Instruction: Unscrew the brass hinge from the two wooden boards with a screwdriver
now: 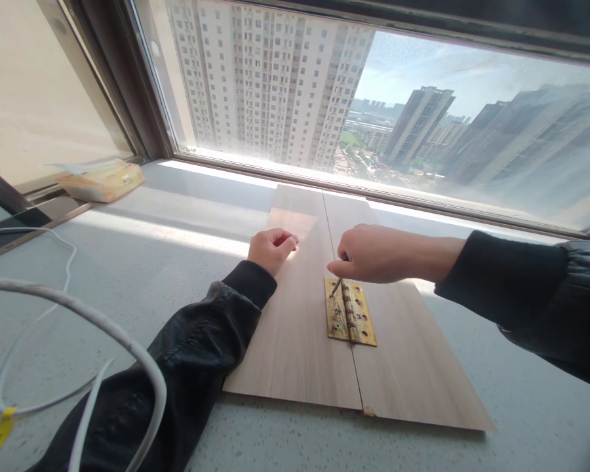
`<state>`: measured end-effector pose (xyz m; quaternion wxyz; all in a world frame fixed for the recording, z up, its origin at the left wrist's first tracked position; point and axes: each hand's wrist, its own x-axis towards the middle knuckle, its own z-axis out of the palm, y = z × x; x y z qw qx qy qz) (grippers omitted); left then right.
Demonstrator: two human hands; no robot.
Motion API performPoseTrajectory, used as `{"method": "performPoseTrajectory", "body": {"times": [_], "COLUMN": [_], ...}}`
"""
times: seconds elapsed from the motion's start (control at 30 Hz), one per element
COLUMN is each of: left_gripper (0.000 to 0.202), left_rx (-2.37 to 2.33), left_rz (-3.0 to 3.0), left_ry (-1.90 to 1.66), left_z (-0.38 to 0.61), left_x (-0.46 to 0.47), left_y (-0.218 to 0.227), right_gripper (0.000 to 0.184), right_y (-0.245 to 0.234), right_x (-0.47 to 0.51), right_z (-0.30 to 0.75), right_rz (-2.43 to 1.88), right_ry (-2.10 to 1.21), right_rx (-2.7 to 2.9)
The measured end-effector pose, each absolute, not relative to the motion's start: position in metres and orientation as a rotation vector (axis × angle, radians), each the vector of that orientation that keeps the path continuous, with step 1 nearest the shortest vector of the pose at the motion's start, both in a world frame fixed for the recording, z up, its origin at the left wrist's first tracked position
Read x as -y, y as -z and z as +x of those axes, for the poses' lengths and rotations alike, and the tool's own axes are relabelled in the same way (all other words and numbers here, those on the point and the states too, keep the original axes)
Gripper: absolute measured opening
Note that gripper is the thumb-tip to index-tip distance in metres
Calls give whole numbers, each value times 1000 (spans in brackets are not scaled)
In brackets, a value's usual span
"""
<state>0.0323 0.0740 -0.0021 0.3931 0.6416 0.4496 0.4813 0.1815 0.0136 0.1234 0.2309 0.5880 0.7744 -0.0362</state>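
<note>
Two pale wooden boards (pixel 295 341) lie side by side with a narrow seam between them. A worn brass hinge (pixel 350 314) lies flat across the seam, one leaf on each board. My right hand (pixel 366 252) is closed around a screwdriver (pixel 336 286), its handle mostly hidden in the fist. The thin shaft slants down to the upper part of the hinge's left leaf; whether a screw is under the tip I cannot make out. Above the left board, my left hand (pixel 274 249) is closed with thumb and fingertips together. What it pinches, if anything, is too small to name.
The boards rest on a speckled pale sill (pixel 187 210) below a large window. A tissue pack (pixel 103 182) sits at the far left, by a dark flat object (pixel 22 229) with a brownish edge. White cable (pixel 78 303) loops across the left foreground, partly over my left sleeve.
</note>
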Motion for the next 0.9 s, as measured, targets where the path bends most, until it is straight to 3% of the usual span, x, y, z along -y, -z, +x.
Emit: {"method": "performPoseTrajectory", "body": {"times": [0.27,0.4,0.6,0.9], "left_gripper": [22,22,21,21], "left_rx": [-1138,-1132,-1144,-1129], "left_rz": [1630,1634,1639,1631], "left_ry": [-1215,-1223,-1217,-1222], "left_z": [32,32,32,32], "left_x": [-74,-74,-73,-74], "left_y": [2,2,1,3], "right_gripper": [37,39,65,46], "right_y": [-132,-128,-119,-130], "right_x": [-12,-8,-4,-14], "right_z": [202,201,194,185], "right_rz": [1184,1502,1939,1565], "right_ry": [121,207,123,148], "right_rx": [-2427,-2356,-1939,-2142]}}
